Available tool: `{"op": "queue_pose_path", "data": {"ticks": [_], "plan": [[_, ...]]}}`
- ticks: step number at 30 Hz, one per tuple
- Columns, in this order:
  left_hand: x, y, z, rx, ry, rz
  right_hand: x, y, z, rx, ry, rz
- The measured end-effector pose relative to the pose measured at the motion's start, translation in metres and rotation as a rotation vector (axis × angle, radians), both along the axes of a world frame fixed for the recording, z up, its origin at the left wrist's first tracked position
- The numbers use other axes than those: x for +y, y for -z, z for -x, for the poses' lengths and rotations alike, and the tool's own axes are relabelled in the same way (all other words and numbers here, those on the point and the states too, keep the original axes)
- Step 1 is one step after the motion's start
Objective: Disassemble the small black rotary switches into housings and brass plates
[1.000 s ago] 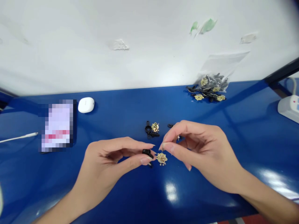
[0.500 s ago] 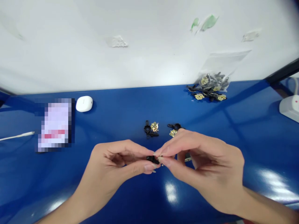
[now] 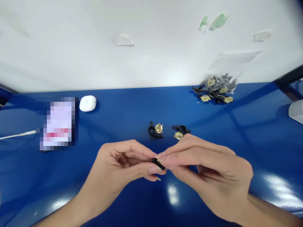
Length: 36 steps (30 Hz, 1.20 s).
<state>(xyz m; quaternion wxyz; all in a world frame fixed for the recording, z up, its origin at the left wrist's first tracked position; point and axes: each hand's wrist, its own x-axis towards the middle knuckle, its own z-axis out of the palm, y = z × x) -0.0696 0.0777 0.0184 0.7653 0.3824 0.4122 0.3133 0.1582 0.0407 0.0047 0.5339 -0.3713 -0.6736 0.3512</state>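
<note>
My left hand (image 3: 123, 170) pinches a small black plastic part (image 3: 156, 162) between thumb and fingers, above the near part of the table. The fingers of my right hand (image 3: 213, 179) are closed against the same part's right end and cover much of it. A tiny shiny bit shows under those fingertips, too small to name. Just beyond the hands lies a black bracket-like part (image 3: 151, 130) beside a gold-coloured notched disc (image 3: 158, 128). Farther right, a second black ring-shaped part (image 3: 182, 129) lies by another gold-coloured disc (image 3: 178, 135), which my right hand partly overlaps.
A clear plastic bag (image 3: 221, 83) of black and gold parts leans on the white wall (image 3: 156, 63), with more parts (image 3: 214, 97) in front. On the left of the blue table (image 3: 127, 110) are a blurred-out phone (image 3: 59, 123), a white earbud case (image 3: 88, 103) and a white cable (image 3: 19, 135).
My right fingers have shifted from a thumb-and-finger pinch at the black part's end to lying further over it. The black part has tilted slightly. The whole view has moved a little.
</note>
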Motion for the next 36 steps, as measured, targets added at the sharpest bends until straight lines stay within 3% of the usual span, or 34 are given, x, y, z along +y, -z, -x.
{"op": "queue_pose_path", "data": {"ticks": [6,24,31,36], "plan": [[0.001,0.000,0.002,-0.008,-0.010,0.021,-0.001,-0.001,0.003,-0.034,0.046,-0.054],[-0.001,0.005,0.004,-0.130,0.022,0.084,-0.005,0.005,0.011,0.112,0.097,0.076],[0.000,0.004,0.001,-0.174,-0.006,0.120,-0.004,0.002,0.014,0.070,0.105,0.018],[0.000,0.006,0.002,-0.165,-0.004,0.129,-0.001,-0.009,0.002,-0.146,0.065,-0.098]]}}
